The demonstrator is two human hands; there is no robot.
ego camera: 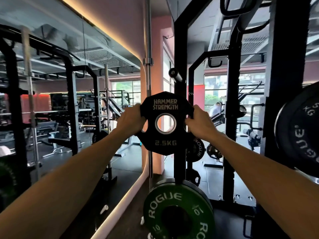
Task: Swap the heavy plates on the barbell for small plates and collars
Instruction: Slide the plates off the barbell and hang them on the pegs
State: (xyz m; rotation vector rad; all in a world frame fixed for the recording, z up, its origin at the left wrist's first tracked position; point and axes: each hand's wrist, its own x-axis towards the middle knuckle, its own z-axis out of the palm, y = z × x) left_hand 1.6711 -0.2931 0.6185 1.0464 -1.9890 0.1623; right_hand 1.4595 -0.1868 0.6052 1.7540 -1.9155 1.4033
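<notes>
A small black 2.5 kg plate [165,144] marked Hammer Strength hangs in the air in front of a black rack upright [180,49]. My left hand [129,120] grips its left edge and my right hand [200,123] grips its right edge, fingers curled into the grip openings. Daylight shows through its centre hole. Above it an empty storage peg [175,75] sticks out of the upright. Below, a green 10 kg Rogue plate [172,200] sits on a lower peg. Large black Rogue plates [300,133] hang at the right edge. No collars are visible.
A wall mirror [69,100] fills the left side and reflects racks and benches. A vertical barbell [148,75] stands beside the pink wall. Two small white objects [104,209] lie on the dark floor. More racks and a distant person [215,108] stand beyond.
</notes>
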